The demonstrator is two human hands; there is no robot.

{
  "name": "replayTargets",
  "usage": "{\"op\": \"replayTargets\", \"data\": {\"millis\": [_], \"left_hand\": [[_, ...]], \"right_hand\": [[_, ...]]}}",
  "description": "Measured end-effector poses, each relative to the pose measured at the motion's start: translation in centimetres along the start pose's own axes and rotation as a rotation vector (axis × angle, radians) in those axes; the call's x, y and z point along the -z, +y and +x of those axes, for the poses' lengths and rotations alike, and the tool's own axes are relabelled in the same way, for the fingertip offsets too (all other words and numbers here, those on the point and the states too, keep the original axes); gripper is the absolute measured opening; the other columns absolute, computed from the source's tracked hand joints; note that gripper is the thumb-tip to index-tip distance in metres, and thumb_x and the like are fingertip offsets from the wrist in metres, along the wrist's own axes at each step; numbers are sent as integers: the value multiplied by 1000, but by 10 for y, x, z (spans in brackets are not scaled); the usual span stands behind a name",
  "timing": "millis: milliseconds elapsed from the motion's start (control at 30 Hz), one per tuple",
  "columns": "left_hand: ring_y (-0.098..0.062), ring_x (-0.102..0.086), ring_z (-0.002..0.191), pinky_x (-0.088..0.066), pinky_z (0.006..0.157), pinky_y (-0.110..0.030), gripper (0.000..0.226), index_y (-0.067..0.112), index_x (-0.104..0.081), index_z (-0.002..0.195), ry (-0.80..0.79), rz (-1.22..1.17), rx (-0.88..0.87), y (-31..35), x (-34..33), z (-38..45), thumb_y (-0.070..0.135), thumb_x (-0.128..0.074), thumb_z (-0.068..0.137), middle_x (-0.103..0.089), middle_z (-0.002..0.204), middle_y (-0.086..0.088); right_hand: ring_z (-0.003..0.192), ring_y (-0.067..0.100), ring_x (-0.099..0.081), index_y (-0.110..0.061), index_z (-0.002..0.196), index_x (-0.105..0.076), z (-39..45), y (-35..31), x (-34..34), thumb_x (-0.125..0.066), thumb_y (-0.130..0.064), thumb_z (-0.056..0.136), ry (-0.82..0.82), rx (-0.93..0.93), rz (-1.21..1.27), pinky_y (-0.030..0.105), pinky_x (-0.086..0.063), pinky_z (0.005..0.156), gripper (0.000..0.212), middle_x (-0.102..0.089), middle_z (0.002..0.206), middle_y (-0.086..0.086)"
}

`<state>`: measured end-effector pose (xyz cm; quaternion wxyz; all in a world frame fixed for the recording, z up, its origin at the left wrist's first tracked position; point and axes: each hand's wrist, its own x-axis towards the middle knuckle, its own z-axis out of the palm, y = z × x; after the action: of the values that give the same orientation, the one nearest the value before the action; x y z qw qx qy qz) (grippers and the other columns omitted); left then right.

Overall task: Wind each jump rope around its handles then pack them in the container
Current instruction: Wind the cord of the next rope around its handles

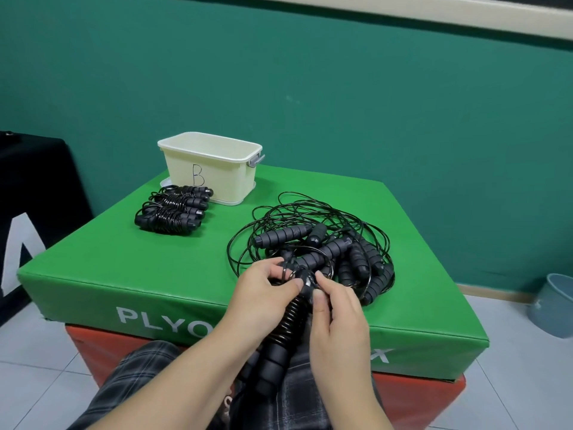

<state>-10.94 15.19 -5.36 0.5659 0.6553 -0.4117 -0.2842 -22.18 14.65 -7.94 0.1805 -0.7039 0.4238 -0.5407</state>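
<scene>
A black jump rope [286, 330] with foam handles points toward me over the box's near edge, its cord coiled tightly round the handles. My left hand [263, 293] grips its top end from the left. My right hand [336, 315] pinches the cord at that same end from the right. Just beyond my hands lies a tangled pile of loose jump ropes [322, 243] with several black handles and wide cord loops. Several wound jump ropes [173, 209] lie side by side at the back left. Behind them stands the cream container [210, 169], marked "B" and open on top.
Everything rests on a green plyo box [130, 262] stacked on a red one [93, 352]. A teal wall rises behind. A grey-blue bin [555, 308] stands on the tiled floor at the right. A black object [34, 193] sits at the left. My checked trousers fill the bottom.
</scene>
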Motion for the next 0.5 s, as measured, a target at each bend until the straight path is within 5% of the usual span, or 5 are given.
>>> {"op": "replayTargets", "data": {"millis": [100, 267, 400, 500], "left_hand": [[-13, -55, 115, -37, 106, -42, 15, 18, -63, 67, 1, 0, 1, 0, -1, -2, 14, -73, 77, -56, 121, 11], [-9, -52, 116, -36, 106, -38, 11, 16, -63, 71, 2, 74, -32, 3, -1, -5, 14, -70, 79, -53, 119, 16], [-8, -52, 114, -37, 103, -34, 12, 17, -61, 73, -3, 100, -52, 3, -1, -8, 16, -71, 80, -52, 120, 16], [-5, -49, 114, -33, 91, -20, 12, 18, -59, 75, 3, 134, -88, 2, -2, -9, 14, -69, 81, -50, 118, 17]], "right_hand": [[93, -23, -47, -12, 114, -67, 8, -1, 7, -63, -11, 91, -55, -69, 50, -3, -33, 79, 24, -52, 96, -25], [85, -4, -58, -17, 106, -70, 16, -10, 10, -72, -14, 83, -83, -180, 138, 5, -42, 72, 23, -58, 88, -13], [77, -4, -56, -12, 103, -72, 22, -15, 16, -71, -16, 85, -99, -111, -16, 4, -37, 68, 19, -54, 82, -15], [74, 5, -53, -12, 107, -71, 26, -22, 21, -68, -20, 87, -161, -69, -155, 15, -36, 67, 21, -51, 80, -11]]}}
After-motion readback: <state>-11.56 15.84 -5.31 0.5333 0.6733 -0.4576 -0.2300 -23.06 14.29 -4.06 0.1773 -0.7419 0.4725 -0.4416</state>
